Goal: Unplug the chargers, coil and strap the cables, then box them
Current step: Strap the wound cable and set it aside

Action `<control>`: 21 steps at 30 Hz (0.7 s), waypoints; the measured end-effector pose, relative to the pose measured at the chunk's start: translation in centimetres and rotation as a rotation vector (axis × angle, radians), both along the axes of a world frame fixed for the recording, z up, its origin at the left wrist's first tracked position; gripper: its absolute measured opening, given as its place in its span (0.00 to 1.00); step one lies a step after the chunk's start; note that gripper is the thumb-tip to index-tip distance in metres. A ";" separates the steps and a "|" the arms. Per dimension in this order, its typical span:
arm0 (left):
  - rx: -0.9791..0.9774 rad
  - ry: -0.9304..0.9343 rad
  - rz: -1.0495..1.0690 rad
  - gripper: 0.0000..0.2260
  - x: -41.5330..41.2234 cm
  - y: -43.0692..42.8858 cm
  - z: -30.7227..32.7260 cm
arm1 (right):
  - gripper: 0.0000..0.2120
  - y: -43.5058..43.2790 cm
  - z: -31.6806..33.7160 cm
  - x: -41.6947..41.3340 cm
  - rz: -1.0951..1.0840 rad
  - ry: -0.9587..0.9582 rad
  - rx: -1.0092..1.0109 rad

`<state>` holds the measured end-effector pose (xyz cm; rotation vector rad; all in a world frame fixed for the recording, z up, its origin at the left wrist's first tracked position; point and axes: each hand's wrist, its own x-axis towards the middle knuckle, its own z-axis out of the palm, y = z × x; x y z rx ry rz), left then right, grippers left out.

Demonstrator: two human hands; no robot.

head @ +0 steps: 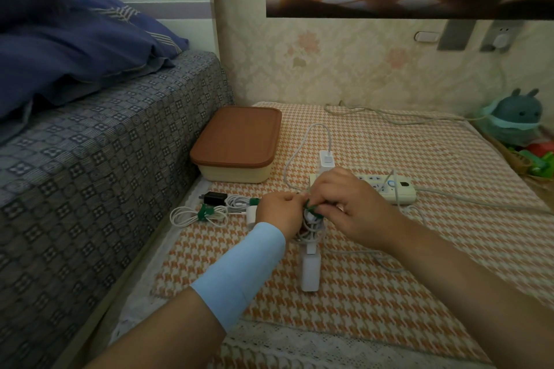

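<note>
Both hands were busy mid-table: left hand [280,210] gripped the coiled white cable [310,229], right hand [344,204] pinched the green strap [311,206] round it, with its white charger brick [311,271] just below. Finished strapped coils [199,214] sat by the table's left edge, the lidded box [239,144] near the back-left corner.

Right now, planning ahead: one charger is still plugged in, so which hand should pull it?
Probably the right hand: it sits closest to the plugged charger, over the power strip. The left hand is farther off, beside the strapped cables.
</note>
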<state>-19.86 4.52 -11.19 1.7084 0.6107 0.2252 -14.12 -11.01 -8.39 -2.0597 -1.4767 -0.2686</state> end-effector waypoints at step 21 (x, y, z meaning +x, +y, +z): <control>0.302 -0.211 -0.220 0.13 -1.6 1.7 2.0 | 0.31 -0.7 0.6 -0.1 -0.333 0.144 -0.089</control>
